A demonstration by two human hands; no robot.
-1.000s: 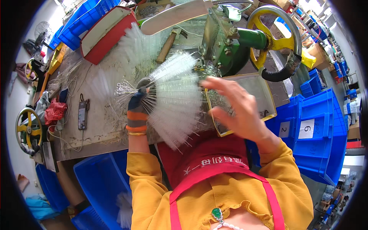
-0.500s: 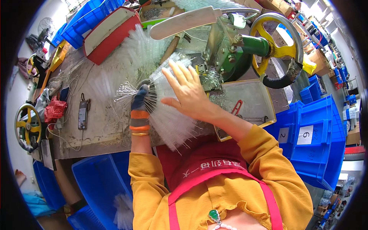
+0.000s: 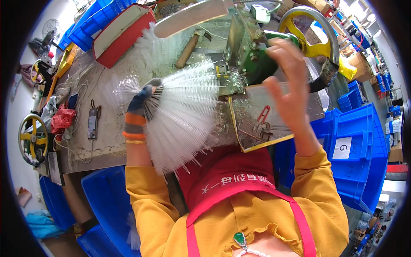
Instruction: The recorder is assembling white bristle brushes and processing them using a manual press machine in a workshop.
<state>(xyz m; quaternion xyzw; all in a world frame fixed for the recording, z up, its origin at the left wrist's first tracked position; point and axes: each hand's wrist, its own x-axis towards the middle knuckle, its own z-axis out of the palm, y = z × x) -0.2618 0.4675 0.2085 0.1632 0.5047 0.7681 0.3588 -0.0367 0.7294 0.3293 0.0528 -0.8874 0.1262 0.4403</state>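
Observation:
My left hand point(image 3: 140, 107), in a dark glove with orange and grey bands, is closed around the wire ends of a bunch of tube brushes point(image 3: 186, 111). Their white bristles fan out to the right, while the looped wire ends point(image 3: 128, 85) stick out on the left of the fist. My right hand point(image 3: 289, 83) is bare and raised in front of the green hand-wheel machine point(image 3: 257, 64). It looks blurred, with thumb and fingers apart and nothing between them. More clear-bristled brushes point(image 3: 160, 47) lie behind the bunch on the bench.
A hammer point(image 3: 187, 52) lies behind the bunch. A yellow-edged tray point(image 3: 239, 128) holds a red-handled tool point(image 3: 262, 118) and metal rods. The machine's wheel point(image 3: 332, 34) rises at right. A red box point(image 3: 124, 36), a phone point(image 3: 92, 122) and blue bins point(image 3: 357, 154) stand around.
My right hand has left the brushes and swung right toward the machine. My left hand has shifted slightly left with the bunch, whose bristles now spread in a wider fan.

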